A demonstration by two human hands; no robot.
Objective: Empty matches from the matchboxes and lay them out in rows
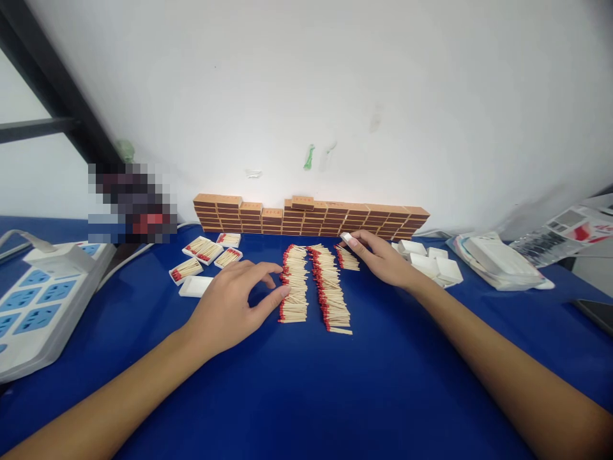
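Note:
My left hand (230, 306) is open, thumb and fingers apart, at the red-headed side of a long row of matches (294, 287). Its thumb tip is at the match heads; whether it touches them I cannot tell. A second long row of matches (334, 297) lies to the right, with a shorter group of matches (349, 259) beyond it. My right hand (380, 257) pinches a small white matchbox tray (346, 237) just above that short group; most of the tray is hidden by the fingers. Behind my left hand lie several trays filled with matches (203, 249) and one white tray (195, 287).
Brown matchboxes (306, 222) are stacked in a long wall against the white wall. Several white trays (433, 265) lie piled at right, beside plastic packaging (500, 262) and a dark phone-like object (596, 314). A power strip (45, 300) with cables stands at left.

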